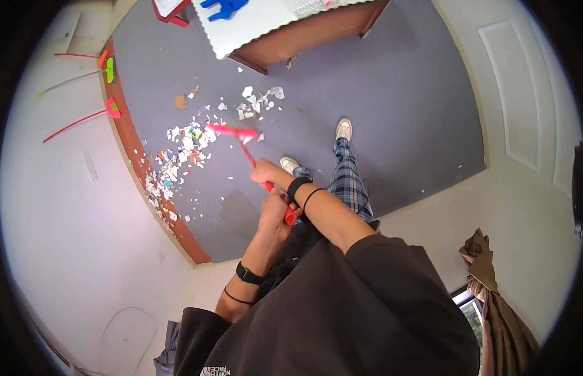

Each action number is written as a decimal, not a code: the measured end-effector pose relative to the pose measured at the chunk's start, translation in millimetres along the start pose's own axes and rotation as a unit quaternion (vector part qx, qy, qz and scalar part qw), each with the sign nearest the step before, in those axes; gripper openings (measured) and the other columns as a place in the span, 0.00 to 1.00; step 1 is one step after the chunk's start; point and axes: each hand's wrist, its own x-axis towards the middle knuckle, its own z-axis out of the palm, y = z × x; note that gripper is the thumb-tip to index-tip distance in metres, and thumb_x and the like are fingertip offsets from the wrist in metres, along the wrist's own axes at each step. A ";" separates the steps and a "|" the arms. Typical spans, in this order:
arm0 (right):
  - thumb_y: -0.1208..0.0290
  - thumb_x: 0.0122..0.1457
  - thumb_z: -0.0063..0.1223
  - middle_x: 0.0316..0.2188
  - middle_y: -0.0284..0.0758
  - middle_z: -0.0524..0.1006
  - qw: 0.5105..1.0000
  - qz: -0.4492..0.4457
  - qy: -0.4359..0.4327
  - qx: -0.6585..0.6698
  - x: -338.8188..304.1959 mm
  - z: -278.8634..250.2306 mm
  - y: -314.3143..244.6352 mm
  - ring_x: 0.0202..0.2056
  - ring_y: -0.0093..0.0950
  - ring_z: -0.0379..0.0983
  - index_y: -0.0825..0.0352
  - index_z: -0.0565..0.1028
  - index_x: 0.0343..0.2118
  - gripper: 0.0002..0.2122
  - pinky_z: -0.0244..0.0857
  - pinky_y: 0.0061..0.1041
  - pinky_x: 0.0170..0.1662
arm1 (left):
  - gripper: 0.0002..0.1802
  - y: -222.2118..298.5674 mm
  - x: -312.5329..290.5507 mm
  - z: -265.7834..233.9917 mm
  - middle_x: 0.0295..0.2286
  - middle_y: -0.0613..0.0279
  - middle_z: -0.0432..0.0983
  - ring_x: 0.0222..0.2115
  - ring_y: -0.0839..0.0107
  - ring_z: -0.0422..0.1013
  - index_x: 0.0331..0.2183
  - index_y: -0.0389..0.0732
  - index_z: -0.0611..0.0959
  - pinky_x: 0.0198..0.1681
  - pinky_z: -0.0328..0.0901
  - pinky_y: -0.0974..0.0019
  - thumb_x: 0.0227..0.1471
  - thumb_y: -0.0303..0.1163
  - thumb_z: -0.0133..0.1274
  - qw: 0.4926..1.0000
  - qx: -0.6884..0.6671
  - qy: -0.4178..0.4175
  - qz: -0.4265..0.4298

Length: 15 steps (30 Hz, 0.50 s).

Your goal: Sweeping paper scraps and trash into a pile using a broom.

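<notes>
We hold a red broom [232, 130], both hands wrapped round its handle: our left hand [275, 212] near the end, our right hand [267, 173] farther along. Its head is left of our cream shoes [344, 129], among white paper scraps [189, 139] scattered across the grey floor [416, 119].

Red broom [247, 153] — slanted; head [232, 130] by paper scraps [190, 141]

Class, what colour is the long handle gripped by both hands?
The handle is red, showing best in the head view, the only one here.
</notes>
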 end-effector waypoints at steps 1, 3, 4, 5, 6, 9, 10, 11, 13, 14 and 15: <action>0.67 0.38 0.52 0.25 0.49 0.75 1.000 -0.015 -0.006 -0.003 1.2 18.9 -13.5 0.29 0.41 0.74 0.73 0.74 0.26 0.14 0.68 0.31 0.33 | 0.14 9.9 -6.5 -12.8 0.17 0.69 0.56 0.14 0.79 0.54 0.28 0.40 0.62 0.14 0.53 0.74 0.57 0.40 0.32 1.000 -0.008 -0.004 0.005; 0.67 0.38 0.52 0.24 0.49 0.75 0.999 -0.032 -0.014 -0.018 -0.4 42.6 -30.0 0.28 0.40 0.74 0.73 0.74 0.25 0.13 0.68 0.30 0.32 | 0.13 27.6 -16.4 -43.8 0.17 0.69 0.56 0.14 0.78 0.54 0.28 0.40 0.61 0.14 0.53 0.74 0.57 0.40 0.32 0.999 -0.033 -0.008 -0.010; 0.67 0.39 0.52 0.23 0.48 0.75 0.999 -0.022 0.004 -0.034 -2.3 49.5 -41.3 0.28 0.39 0.75 0.73 0.75 0.24 0.13 0.69 0.30 0.32 | 0.13 34.7 -13.3 -66.0 0.16 0.68 0.57 0.13 0.78 0.54 0.27 0.40 0.61 0.14 0.53 0.75 0.57 0.40 0.32 0.997 -0.048 -0.057 -0.017; 0.67 0.40 0.52 0.22 0.46 0.75 0.998 -0.012 0.023 -0.050 -5.6 55.6 -50.4 0.28 0.38 0.75 0.73 0.75 0.24 0.12 0.69 0.30 0.32 | 0.13 36.6 -12.3 -87.0 0.16 0.68 0.57 0.13 0.78 0.54 0.27 0.40 0.61 0.14 0.53 0.75 0.57 0.40 0.32 0.996 -0.059 -0.060 -0.014; 0.67 0.40 0.52 0.22 0.46 0.75 0.998 -0.014 0.026 -0.062 -7.7 57.6 -56.9 0.28 0.38 0.75 0.73 0.75 0.24 0.12 0.69 0.30 0.32 | 0.13 42.1 -13.3 -100.5 0.16 0.69 0.57 0.13 0.79 0.54 0.27 0.40 0.61 0.13 0.53 0.75 0.57 0.40 0.33 0.994 -0.054 -0.095 -0.029; 0.67 0.43 0.49 0.29 0.45 0.76 0.975 0.043 0.108 -0.191 -5.2 51.8 -54.0 0.32 0.36 0.75 0.73 0.74 0.30 0.14 0.68 0.30 0.35 | 0.13 55.3 -16.1 -125.1 0.15 0.69 0.56 0.11 0.81 0.53 0.27 0.40 0.62 0.12 0.51 0.77 0.57 0.39 0.33 0.983 -0.059 -0.168 -0.049; 0.66 0.44 0.49 0.33 0.45 0.75 0.964 0.066 0.156 -0.205 3.0 45.9 -39.5 0.34 0.36 0.74 0.73 0.74 0.33 0.16 0.68 0.30 0.37 | 0.13 57.4 -12.1 -127.7 0.15 0.70 0.56 0.11 0.81 0.53 0.27 0.40 0.62 0.12 0.50 0.78 0.57 0.39 0.33 0.973 -0.038 -0.212 -0.080; 0.67 0.44 0.49 0.36 0.47 0.74 0.959 0.088 0.172 -0.205 6.9 37.2 -29.0 0.36 0.37 0.73 0.74 0.73 0.34 0.17 0.67 0.29 0.38 | 0.12 57.7 -5.8 -131.3 0.15 0.70 0.56 0.11 0.82 0.52 0.28 0.40 0.62 0.11 0.50 0.78 0.57 0.39 0.33 0.961 -0.019 -0.253 -0.111; 0.68 0.44 0.49 0.39 0.49 0.72 0.952 0.123 0.209 -0.185 4.1 19.5 -26.0 0.40 0.37 0.72 0.75 0.72 0.36 0.18 0.66 0.29 0.41 | 0.12 58.9 15.1 -133.8 0.15 0.70 0.56 0.10 0.82 0.52 0.28 0.40 0.62 0.11 0.49 0.79 0.57 0.39 0.34 0.953 -0.027 -0.280 -0.115; 0.68 0.44 0.49 0.40 0.49 0.71 0.949 0.139 0.231 -0.163 -0.4 9.7 -29.0 0.41 0.38 0.71 0.75 0.72 0.36 0.17 0.66 0.29 0.42 | 0.13 60.1 26.4 -132.3 0.15 0.70 0.56 0.10 0.82 0.52 0.28 0.40 0.62 0.11 0.49 0.79 0.57 0.39 0.34 0.942 -0.012 -0.313 -0.117; 0.68 0.44 0.49 0.39 0.50 0.72 0.940 0.126 0.262 -0.181 1.3 -0.7 -27.3 0.41 0.38 0.71 0.75 0.72 0.36 0.18 0.65 0.30 0.42 | 0.13 62.5 34.4 -126.5 0.15 0.70 0.56 0.11 0.82 0.52 0.28 0.40 0.62 0.11 0.49 0.79 0.57 0.39 0.35 0.930 0.006 -0.346 -0.122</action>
